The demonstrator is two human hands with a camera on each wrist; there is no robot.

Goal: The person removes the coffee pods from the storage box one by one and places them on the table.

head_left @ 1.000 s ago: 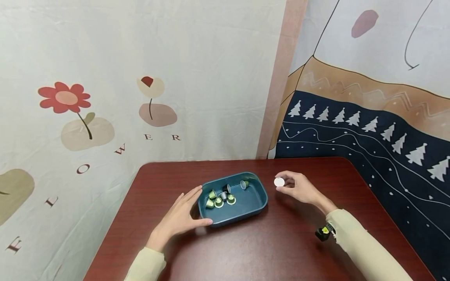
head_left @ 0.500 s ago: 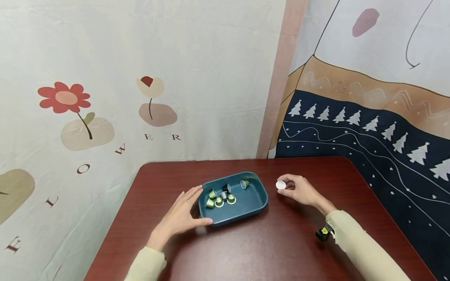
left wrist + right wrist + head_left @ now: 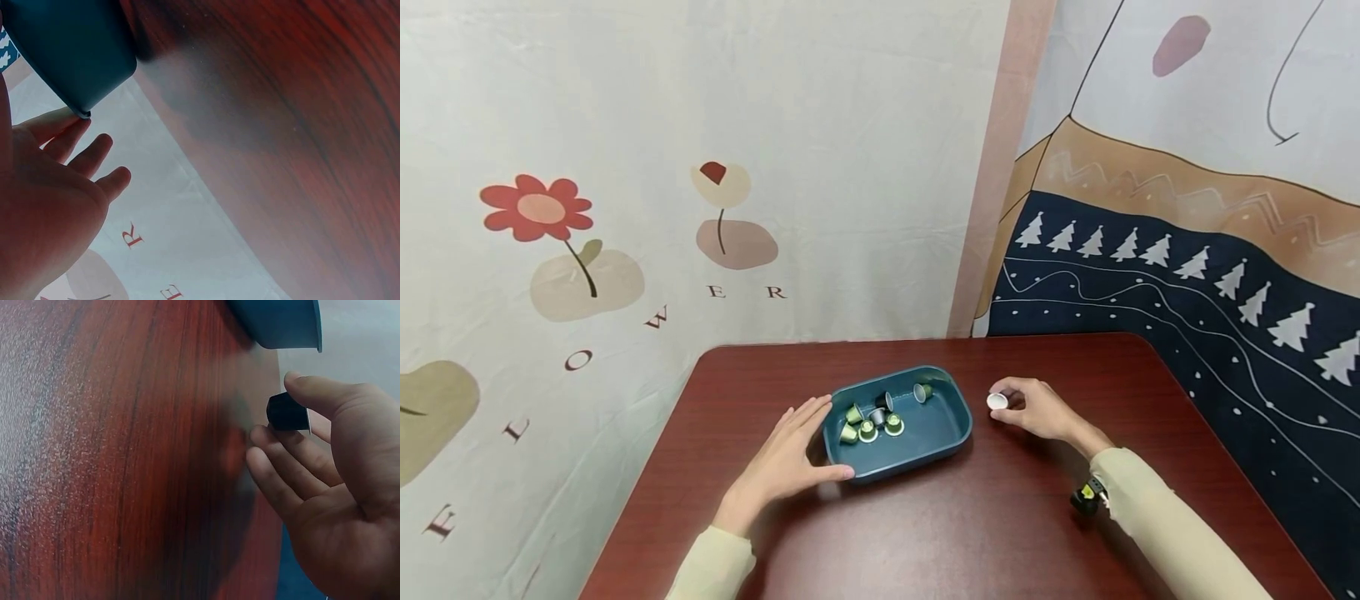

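Observation:
My right hand pinches a black coffee capsule between thumb and fingers, just right of the blue tray. In the head view its white lid faces up toward me; the right wrist view shows its dark body pointing toward the table. My left hand is spread along the tray's left end, thumb by the near corner and fingertips at the far corner. In the left wrist view, fingertips touch the tray's rim. Inside the tray lie several green capsules, a grey capsule and a black capsule.
The reddish-brown wooden table carries the tray near its back edge. Behind it hangs a light printed cloth, with a dark blue tree-patterned part at the right. A black device is strapped to the right wrist.
My right hand has come down slightly toward the table with the black capsule, and its lid now looks more tilted upward. The left hand and tray have stayed in place.

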